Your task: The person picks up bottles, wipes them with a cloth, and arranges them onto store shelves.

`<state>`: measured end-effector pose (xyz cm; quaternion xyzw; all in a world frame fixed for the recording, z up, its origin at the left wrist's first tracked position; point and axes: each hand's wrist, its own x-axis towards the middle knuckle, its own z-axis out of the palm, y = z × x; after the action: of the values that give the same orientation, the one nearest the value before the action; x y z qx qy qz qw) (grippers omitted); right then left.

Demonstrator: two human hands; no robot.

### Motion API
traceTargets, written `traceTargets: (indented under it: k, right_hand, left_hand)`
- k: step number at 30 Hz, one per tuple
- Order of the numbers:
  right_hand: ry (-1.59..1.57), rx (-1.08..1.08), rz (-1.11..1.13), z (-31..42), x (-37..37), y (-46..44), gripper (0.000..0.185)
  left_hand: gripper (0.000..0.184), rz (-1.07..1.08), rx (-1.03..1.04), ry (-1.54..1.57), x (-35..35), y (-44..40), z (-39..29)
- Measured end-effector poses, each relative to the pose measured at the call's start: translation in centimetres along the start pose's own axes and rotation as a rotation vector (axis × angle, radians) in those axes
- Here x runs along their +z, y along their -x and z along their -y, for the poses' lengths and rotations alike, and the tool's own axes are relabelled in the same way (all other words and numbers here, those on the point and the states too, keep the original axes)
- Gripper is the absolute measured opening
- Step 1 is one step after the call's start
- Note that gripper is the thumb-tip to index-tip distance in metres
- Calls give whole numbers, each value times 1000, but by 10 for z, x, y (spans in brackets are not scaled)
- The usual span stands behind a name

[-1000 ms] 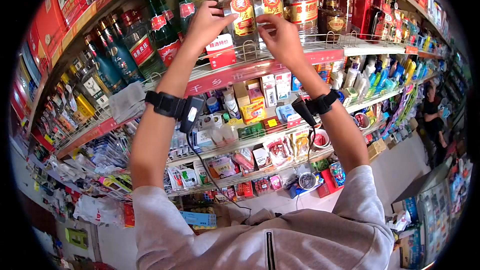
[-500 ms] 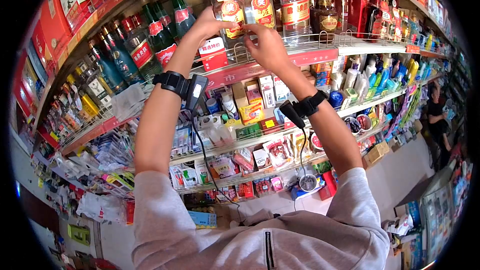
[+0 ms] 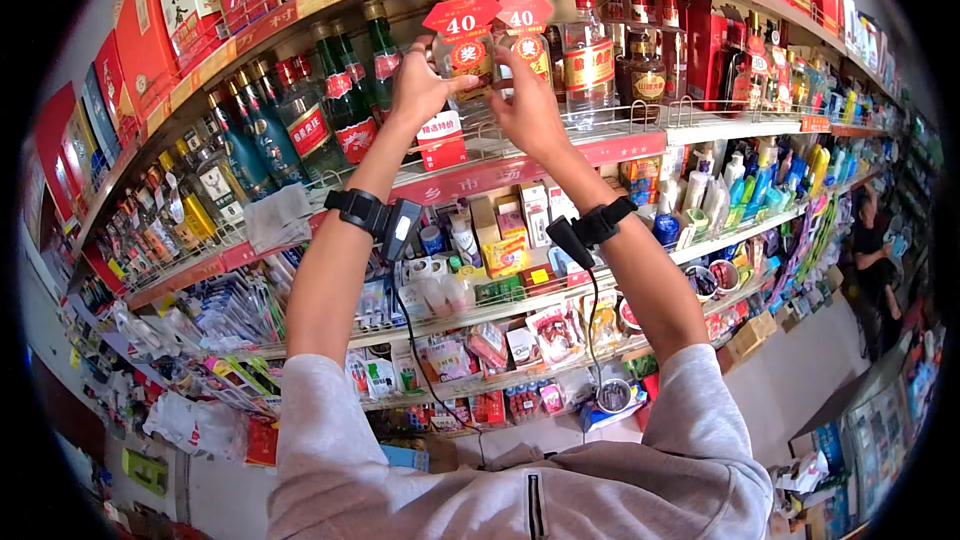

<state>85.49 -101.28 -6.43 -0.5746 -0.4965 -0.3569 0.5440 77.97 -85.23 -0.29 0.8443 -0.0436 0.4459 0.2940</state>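
Observation:
On the upper shelf stands a clear liquor bottle (image 3: 469,60) with a red-and-gold label and a red hexagonal tag reading 40. My left hand (image 3: 424,86) grips its left side, the thumb lying across the front. Against the same bottle's right side is my right hand (image 3: 526,106), fingers curled, its fingertips partly hidden between bottles. A second liquor bottle (image 3: 531,45) with a matching tag stands just to the right, partly covered by my right hand. Below my left hand, a red-and-white sign (image 3: 442,143) hangs at the wire rail.
Green bottles (image 3: 350,105) stand left of my hands; a clear bottle with a red cap (image 3: 588,50) stands to the right. A wire rail (image 3: 620,120) runs along the shelf front. Lower shelves hold packets and toiletries. A person (image 3: 874,260) is at the far right.
The view has shifted, so the shelves sit lower in the picture. The tagged bottles now face the front more squarely. My right hand's fingers have turned upward along the bottle's side.

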Motion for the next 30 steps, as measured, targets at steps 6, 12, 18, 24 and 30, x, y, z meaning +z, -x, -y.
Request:
traceTargets:
  k: [6,12,18,24,30]
  right_hand:
    - [-50,-100,-127,19,-17,-18,56]
    - [-14,-101,49,50,-69,-16,63]
    - [-51,127,387,111,-123,17,70]
    - [-267,365,607,89,-103,147,60]
    - [-334,1077,938,62,-58,357,82]
  left_hand:
    - [71,-43,121,173,-8,14,-41]
    - [64,57,245,278,-22,45,-86]
    - [73,175,190,445,-31,111,-127]
    - [68,366,-189,334,1,230,-71]
    - [70,448,-628,428,87,428,30]
